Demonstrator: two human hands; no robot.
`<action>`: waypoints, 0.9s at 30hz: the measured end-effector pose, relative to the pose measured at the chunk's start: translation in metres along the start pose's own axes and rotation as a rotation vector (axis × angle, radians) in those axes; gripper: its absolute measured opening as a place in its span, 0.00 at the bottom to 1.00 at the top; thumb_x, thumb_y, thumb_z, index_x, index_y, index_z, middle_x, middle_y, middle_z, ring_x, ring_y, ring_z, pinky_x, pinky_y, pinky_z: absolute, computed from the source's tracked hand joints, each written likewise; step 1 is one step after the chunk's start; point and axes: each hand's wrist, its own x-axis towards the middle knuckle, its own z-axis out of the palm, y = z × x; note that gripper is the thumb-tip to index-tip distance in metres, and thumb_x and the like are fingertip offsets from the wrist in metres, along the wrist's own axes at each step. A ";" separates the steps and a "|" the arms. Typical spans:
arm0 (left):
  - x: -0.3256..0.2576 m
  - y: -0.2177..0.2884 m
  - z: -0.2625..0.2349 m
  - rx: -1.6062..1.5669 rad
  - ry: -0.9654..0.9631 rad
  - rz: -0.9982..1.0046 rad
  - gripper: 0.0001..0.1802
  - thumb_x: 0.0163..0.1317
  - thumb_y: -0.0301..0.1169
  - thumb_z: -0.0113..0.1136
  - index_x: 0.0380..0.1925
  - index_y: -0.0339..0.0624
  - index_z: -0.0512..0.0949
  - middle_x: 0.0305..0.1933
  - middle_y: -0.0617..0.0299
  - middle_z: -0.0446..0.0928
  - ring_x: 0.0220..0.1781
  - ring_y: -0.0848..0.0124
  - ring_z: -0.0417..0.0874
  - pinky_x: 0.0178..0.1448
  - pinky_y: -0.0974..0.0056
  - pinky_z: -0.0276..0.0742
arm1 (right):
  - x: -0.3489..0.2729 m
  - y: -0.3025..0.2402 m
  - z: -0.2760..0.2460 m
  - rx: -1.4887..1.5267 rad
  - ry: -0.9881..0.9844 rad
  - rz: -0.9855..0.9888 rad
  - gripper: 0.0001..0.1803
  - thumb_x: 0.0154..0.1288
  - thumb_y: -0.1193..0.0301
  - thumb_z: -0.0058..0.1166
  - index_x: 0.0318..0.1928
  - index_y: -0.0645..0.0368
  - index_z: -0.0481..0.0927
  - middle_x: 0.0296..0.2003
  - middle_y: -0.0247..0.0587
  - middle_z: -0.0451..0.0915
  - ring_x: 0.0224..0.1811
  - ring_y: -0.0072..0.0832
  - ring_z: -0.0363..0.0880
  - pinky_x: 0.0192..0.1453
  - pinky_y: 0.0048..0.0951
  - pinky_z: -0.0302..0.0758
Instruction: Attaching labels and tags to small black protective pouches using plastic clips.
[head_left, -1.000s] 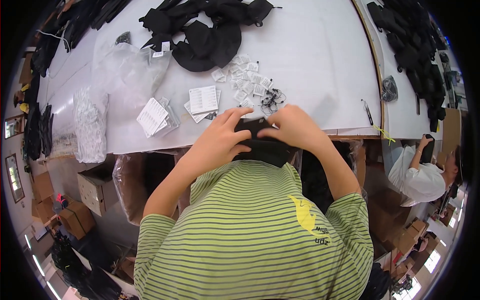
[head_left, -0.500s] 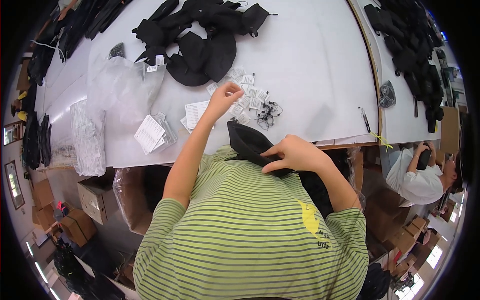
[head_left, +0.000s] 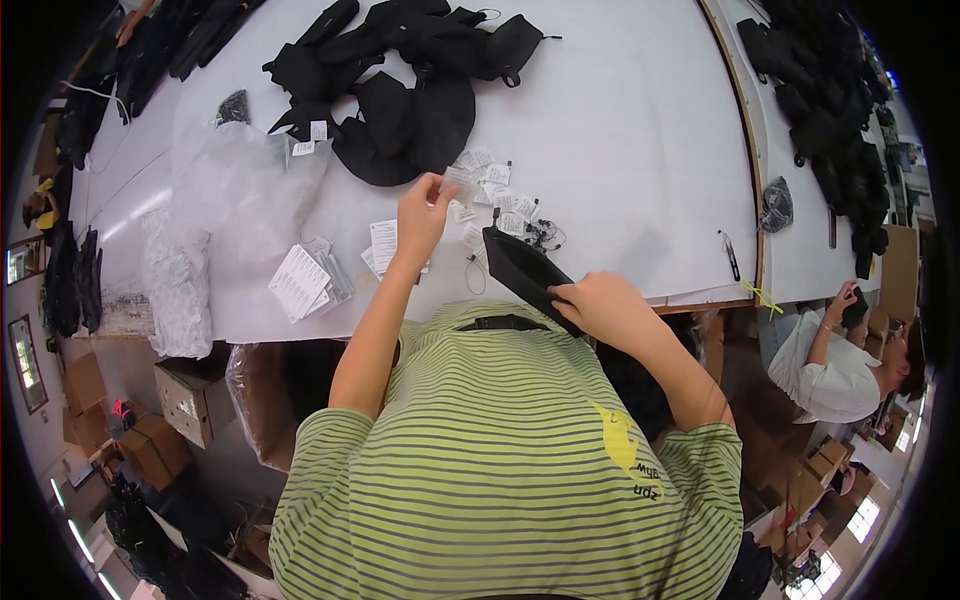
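Head view, right fingers (head_left: 566,293) pinching black fabric (head_left: 520,266), left fingers (head_left: 432,186) curled beside white tags (head_left: 497,174), grip unclear

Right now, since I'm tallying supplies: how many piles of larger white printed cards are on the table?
2: the left pile near the table's front edge, and the right pile beside it, partly covered by the left forearm. Others could be hidden.

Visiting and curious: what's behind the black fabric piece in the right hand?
Thin black cords and small white rectangular tags show past the fabric piece; anything directly behind is hidden.
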 end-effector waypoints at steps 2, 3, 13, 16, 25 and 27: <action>-0.008 0.040 -0.015 -0.084 0.048 0.042 0.09 0.57 0.29 0.63 0.29 0.34 0.75 0.24 0.59 0.77 0.26 0.73 0.74 0.34 0.68 0.70 | 0.009 0.003 0.008 -0.110 0.041 -0.050 0.11 0.61 0.65 0.53 0.37 0.56 0.83 0.20 0.47 0.78 0.23 0.44 0.78 0.30 0.42 0.75; -0.014 0.053 -0.020 -0.132 -0.009 0.121 0.09 0.56 0.29 0.63 0.29 0.34 0.75 0.24 0.60 0.77 0.26 0.73 0.74 0.34 0.68 0.70 | 0.013 0.003 0.010 -0.107 0.045 -0.051 0.11 0.61 0.65 0.53 0.37 0.56 0.83 0.20 0.47 0.78 0.23 0.44 0.78 0.30 0.42 0.75; -0.036 0.071 -0.063 -0.366 -0.164 0.143 0.08 0.59 0.28 0.63 0.32 0.33 0.77 0.31 0.64 0.80 0.38 0.78 0.78 0.46 0.72 0.70 | 0.019 -0.024 0.001 -0.328 0.127 -0.124 0.02 0.46 0.78 0.56 0.22 0.58 0.81 0.20 0.44 0.80 0.25 0.37 0.82 0.28 0.33 0.77; -0.035 0.065 -0.076 -0.460 0.044 0.074 0.07 0.60 0.27 0.62 0.33 0.33 0.78 0.32 0.64 0.80 0.37 0.79 0.77 0.46 0.73 0.70 | 0.013 -0.028 0.002 -0.336 0.147 -0.128 0.02 0.46 0.78 0.56 0.24 0.58 0.80 0.20 0.43 0.79 0.25 0.37 0.82 0.27 0.33 0.77; -0.065 0.106 -0.068 0.105 -0.312 0.460 0.07 0.57 0.27 0.62 0.37 0.43 0.82 0.37 0.62 0.79 0.43 0.66 0.73 0.49 0.65 0.68 | 0.004 -0.033 0.009 -0.333 0.169 -0.133 0.02 0.48 0.77 0.56 0.25 0.57 0.79 0.20 0.41 0.79 0.25 0.36 0.81 0.27 0.34 0.77; -0.068 0.113 -0.070 0.312 -0.424 0.467 0.11 0.56 0.29 0.63 0.41 0.52 0.83 0.49 0.65 0.74 0.55 0.63 0.66 0.59 0.62 0.61 | 0.003 -0.034 0.008 -0.331 0.173 -0.130 0.02 0.48 0.77 0.56 0.25 0.57 0.79 0.20 0.41 0.79 0.25 0.36 0.81 0.27 0.34 0.77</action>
